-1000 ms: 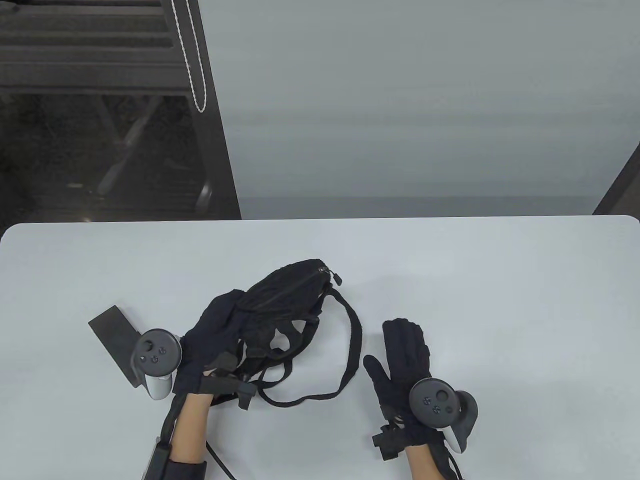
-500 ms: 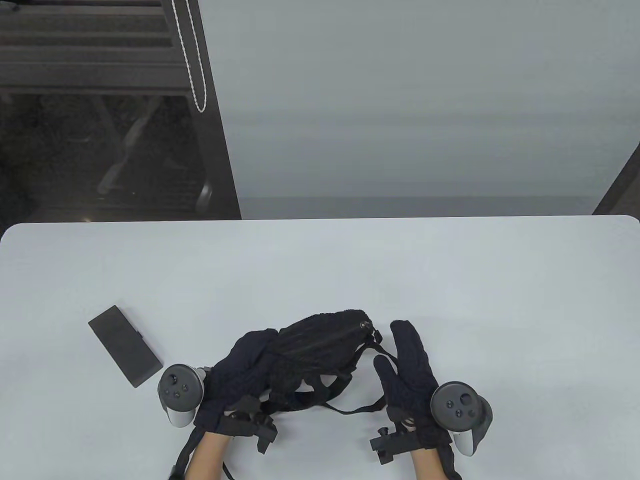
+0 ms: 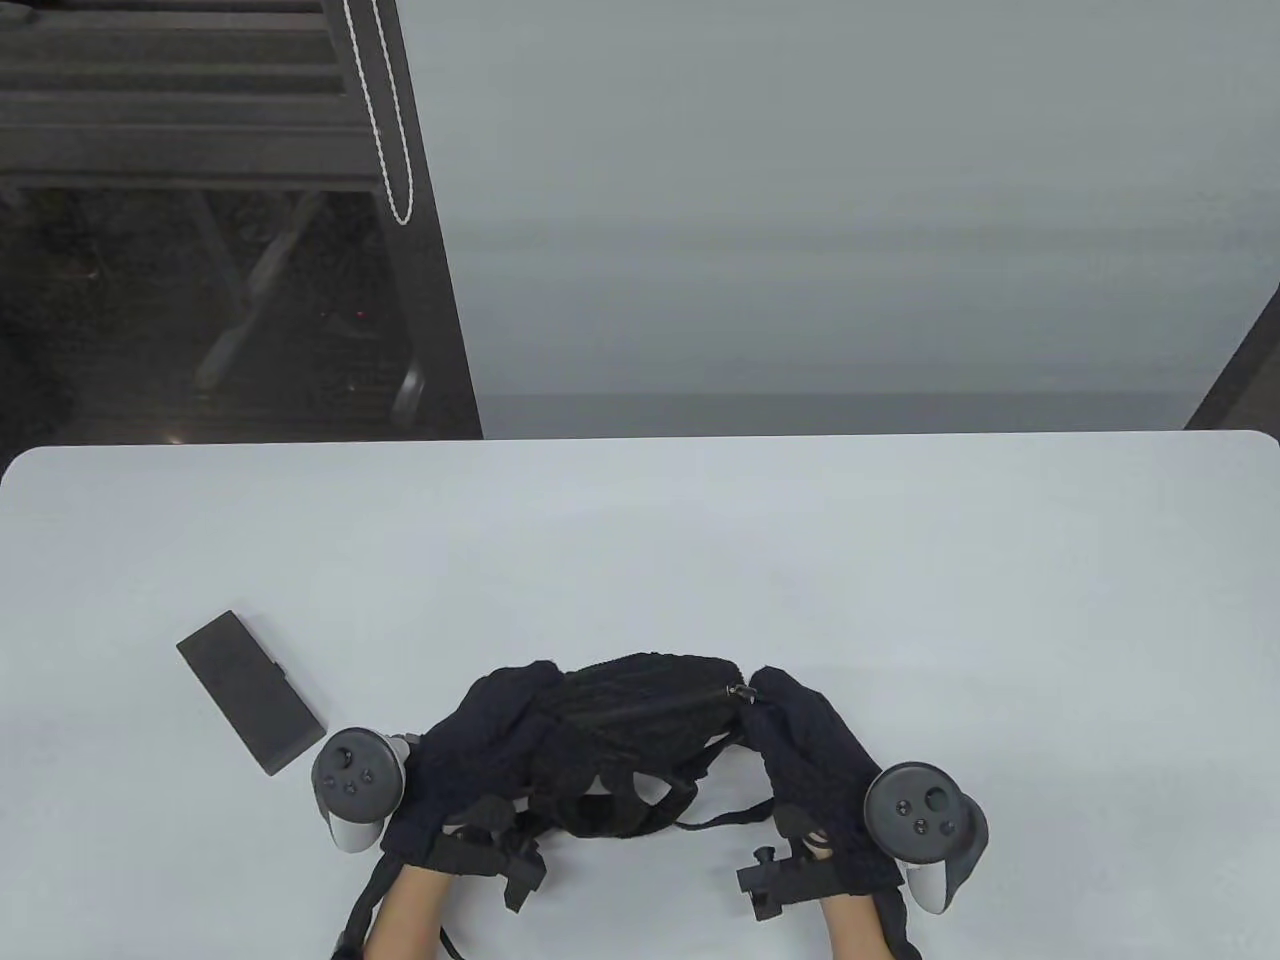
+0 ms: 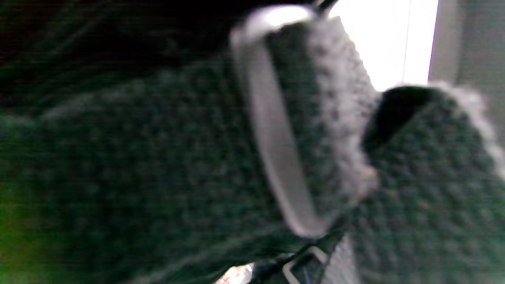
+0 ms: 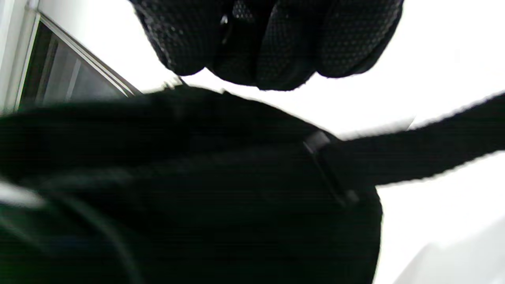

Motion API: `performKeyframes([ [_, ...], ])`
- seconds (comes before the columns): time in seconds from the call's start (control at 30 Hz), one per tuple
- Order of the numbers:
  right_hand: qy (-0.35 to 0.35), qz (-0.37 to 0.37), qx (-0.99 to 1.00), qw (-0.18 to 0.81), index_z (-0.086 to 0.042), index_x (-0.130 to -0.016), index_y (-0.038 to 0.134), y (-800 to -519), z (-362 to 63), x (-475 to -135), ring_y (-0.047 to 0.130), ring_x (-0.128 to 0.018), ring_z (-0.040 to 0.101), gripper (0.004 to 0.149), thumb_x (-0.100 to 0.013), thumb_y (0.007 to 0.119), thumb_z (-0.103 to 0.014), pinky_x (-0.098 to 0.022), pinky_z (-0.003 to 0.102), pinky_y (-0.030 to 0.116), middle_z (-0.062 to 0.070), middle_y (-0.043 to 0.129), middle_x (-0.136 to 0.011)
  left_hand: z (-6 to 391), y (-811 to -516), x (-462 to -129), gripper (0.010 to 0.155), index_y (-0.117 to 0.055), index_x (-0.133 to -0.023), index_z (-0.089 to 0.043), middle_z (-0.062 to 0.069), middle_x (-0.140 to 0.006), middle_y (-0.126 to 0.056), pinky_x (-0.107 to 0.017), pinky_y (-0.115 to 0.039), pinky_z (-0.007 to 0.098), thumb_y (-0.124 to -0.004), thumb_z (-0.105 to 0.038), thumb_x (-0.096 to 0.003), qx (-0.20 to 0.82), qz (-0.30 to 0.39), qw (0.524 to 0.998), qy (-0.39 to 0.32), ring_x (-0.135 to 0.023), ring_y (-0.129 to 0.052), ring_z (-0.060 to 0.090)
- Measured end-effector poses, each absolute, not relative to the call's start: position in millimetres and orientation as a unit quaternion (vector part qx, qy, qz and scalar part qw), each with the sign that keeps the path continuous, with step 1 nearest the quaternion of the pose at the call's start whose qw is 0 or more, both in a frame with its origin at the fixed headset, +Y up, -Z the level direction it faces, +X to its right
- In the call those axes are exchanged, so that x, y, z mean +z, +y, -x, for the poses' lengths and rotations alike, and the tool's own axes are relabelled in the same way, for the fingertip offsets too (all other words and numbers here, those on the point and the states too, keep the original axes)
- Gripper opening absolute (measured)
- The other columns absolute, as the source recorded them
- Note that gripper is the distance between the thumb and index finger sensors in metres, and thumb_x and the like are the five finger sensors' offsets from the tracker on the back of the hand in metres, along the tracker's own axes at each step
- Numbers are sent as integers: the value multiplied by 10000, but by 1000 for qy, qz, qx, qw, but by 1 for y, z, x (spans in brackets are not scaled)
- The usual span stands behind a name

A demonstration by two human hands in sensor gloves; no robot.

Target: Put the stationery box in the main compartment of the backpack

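The small black fabric backpack (image 3: 640, 740) lies near the table's front edge, straps (image 3: 700, 815) bunched under it. My left hand (image 3: 520, 695) grips its left side. In the left wrist view, dark knit fabric (image 4: 158, 157) fills the frame, blurred. My right hand (image 3: 775, 700) reaches its fingertips to the bag's right end, beside the zipper pull (image 3: 740, 692). In the right wrist view my fingers (image 5: 268, 47) hang just above the bag (image 5: 197, 177), and a strap (image 5: 434, 146) runs off to the right. The flat black stationery box (image 3: 250, 692) lies on the table left of my left hand, untouched.
The white table (image 3: 900, 560) stretches behind and to the right of the bag. Its far edge borders a grey wall, with a dark window and a bead cord at the back left.
My left hand has pulled the backpack toward the front edge and to the right, uncovering the box. My right hand has moved in from the table to the bag's zipper end.
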State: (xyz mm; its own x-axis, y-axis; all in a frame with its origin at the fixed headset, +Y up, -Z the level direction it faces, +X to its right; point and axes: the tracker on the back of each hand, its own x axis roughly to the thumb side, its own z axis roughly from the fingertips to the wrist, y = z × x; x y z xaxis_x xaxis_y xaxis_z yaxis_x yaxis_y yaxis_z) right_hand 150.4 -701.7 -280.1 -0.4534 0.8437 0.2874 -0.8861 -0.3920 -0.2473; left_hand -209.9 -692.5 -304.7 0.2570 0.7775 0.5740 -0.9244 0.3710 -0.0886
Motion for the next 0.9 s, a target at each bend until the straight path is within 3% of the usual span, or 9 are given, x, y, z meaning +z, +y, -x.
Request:
performKeyframes([
  [0.1,-207,-70,814,539,-322,-950,747,-683,-143,-277,922,-649,166,425,-550,845,-428,-556,435,792,-68,907,-822,211,-690,-302,502,-710,-1045,-298,108,-889,-841,-634,-687,618,-818,-259,-556,511,-172,795,-277,-795,-845,431],
  [0.2,-209,-97,813,535,-320,-947,753,-661,-122,-274,908,-683,176,420,-550,850,-411,-584,452,774,-57,906,-825,212,-688,-299,591,-622,-1085,-342,99,-885,-865,-616,-716,611,-848,-263,-545,528,-198,777,-279,-780,-876,426],
  [0.27,-232,-117,833,488,-330,-938,765,-639,-102,-270,905,-695,184,407,-547,854,-402,-592,457,770,-55,906,-833,212,-686,-298,533,-700,-1050,-360,115,-876,-877,-611,-710,624,-858,-248,-553,536,-190,769,-290,-776,-877,442],
  [0.53,-242,-190,889,340,-337,-947,766,-582,-34,-262,886,-753,207,406,-551,845,-381,-639,488,731,-49,903,-863,212,-685,-297,496,-719,-1057,-322,113,-870,-864,-599,-714,613,-821,-280,-573,498,-190,801,-272,-759,-870,433],
  [0.7,-237,-235,912,237,-378,-943,770,-574,15,-255,768,-931,212,400,-549,836,-374,-730,547,607,-76,895,-890,207,-686,-296,499,-717,-1057,-215,108,-847,-865,-568,-739,599,-814,-301,-575,516,-203,789,-266,-730,-867,430],
  [0.9,-228,-273,917,181,-385,-931,779,-586,48,-242,744,-969,197,384,-550,826,-368,-742,564,588,-71,892,-896,212,-688,-296,502,-708,-1055,-177,114,-824,-858,-541,-764,589,-793,-326,-583,530,-203,783,-256,-702,-868,424],
])
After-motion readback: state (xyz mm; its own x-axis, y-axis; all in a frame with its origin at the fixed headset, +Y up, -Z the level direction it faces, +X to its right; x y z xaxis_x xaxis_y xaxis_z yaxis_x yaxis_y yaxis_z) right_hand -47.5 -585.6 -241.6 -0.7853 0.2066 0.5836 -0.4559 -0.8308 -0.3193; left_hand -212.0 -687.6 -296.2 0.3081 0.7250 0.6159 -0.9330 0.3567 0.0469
